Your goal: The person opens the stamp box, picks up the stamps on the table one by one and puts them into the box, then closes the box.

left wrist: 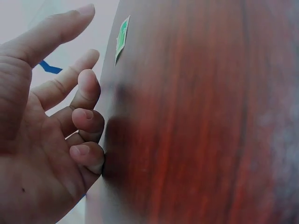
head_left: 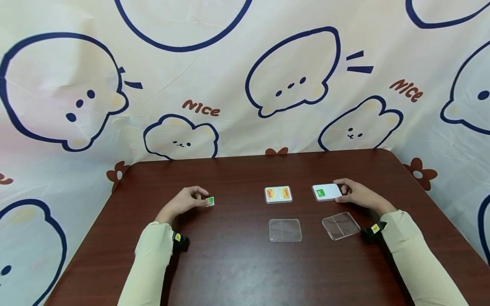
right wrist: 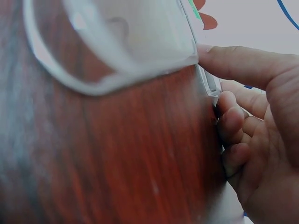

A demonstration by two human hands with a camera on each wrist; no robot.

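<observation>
A small green-and-white card (head_left: 210, 201) lies on the table beside my left hand (head_left: 185, 199). In the left wrist view the thumb and index finger stand apart, with the card (left wrist: 122, 39) past their tips and not between them. The other fingers of that hand (left wrist: 51, 126) are loosely bent by the tabletop. My right hand (head_left: 355, 194) grips the right end of a shallow white case (head_left: 332, 192), thumb on the near side and a finger at the far corner. Inside the case's left half sits a green picture card (head_left: 320, 193).
A similar case (head_left: 278, 200) with two orange picture cards stands left of the white one. Two clear lids, one straight (head_left: 285, 230) and one turned (head_left: 340, 225), lie nearer me on the brown table (head_left: 229, 263). A cartoon-printed curtain (head_left: 229, 76) hangs behind the table.
</observation>
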